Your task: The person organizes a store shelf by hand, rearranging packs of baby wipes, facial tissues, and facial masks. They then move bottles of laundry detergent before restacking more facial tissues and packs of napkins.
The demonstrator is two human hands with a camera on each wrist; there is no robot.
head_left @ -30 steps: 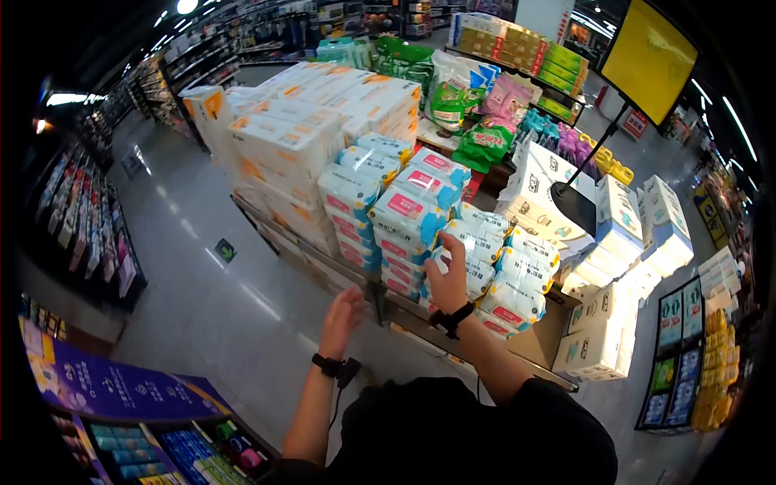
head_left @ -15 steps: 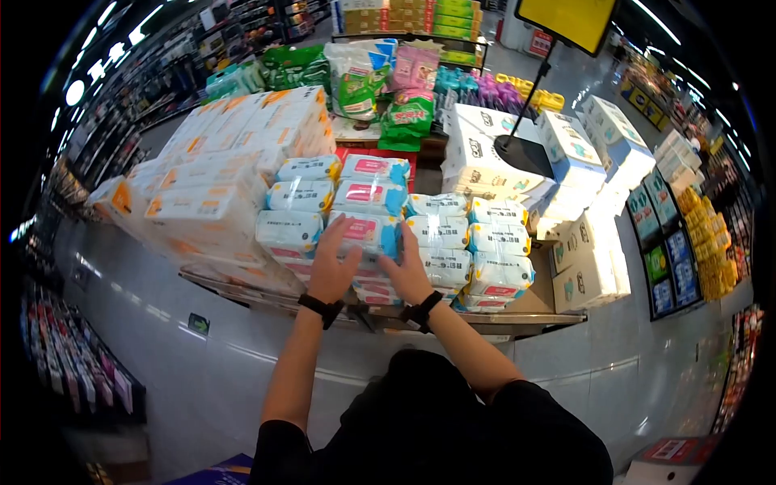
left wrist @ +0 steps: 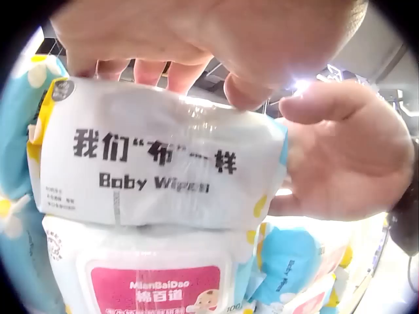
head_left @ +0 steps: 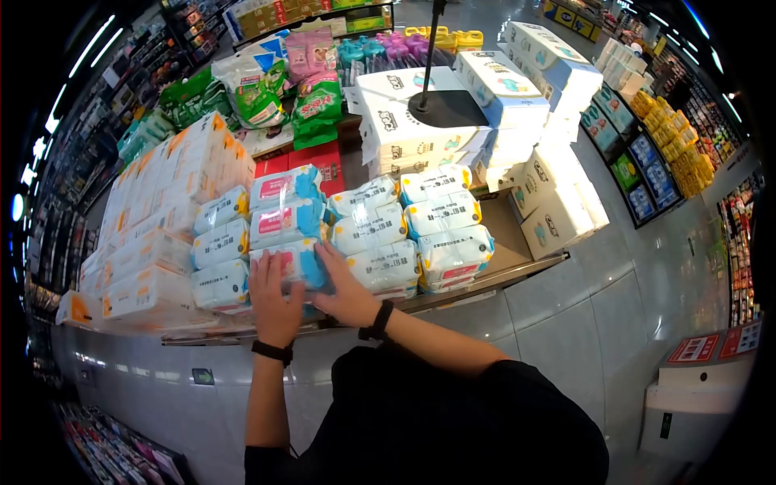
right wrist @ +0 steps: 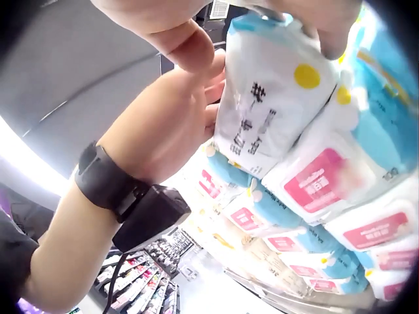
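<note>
A pack of baby wipes (head_left: 304, 255), white and blue with a pink label, tops the front stack. My left hand (head_left: 275, 309) lies over its left part with fingers extended. At its blue right end is my right hand (head_left: 349, 296), fingers reaching along that side. The left wrist view shows the pack's white side (left wrist: 157, 154) printed "Baby Wipes", left fingertips behind its top edge. From the right wrist, the same pack (right wrist: 272, 85) sits on another pack (right wrist: 321, 180), with my right fingers at its upper edge.
More wipes packs (head_left: 380, 263) stand in rows on both sides. White and orange tissue packs (head_left: 145, 283) are piled at left, white cartons (head_left: 558, 202) at right. Behind are green and pink bags (head_left: 317, 105). A dark sign pole (head_left: 428, 65) rises from the tissue packs.
My left hand has come up from beside the display onto the pack of wipes. My right hand has shifted from the neighbouring stack to this pack's right end. The head view has turned rightward.
</note>
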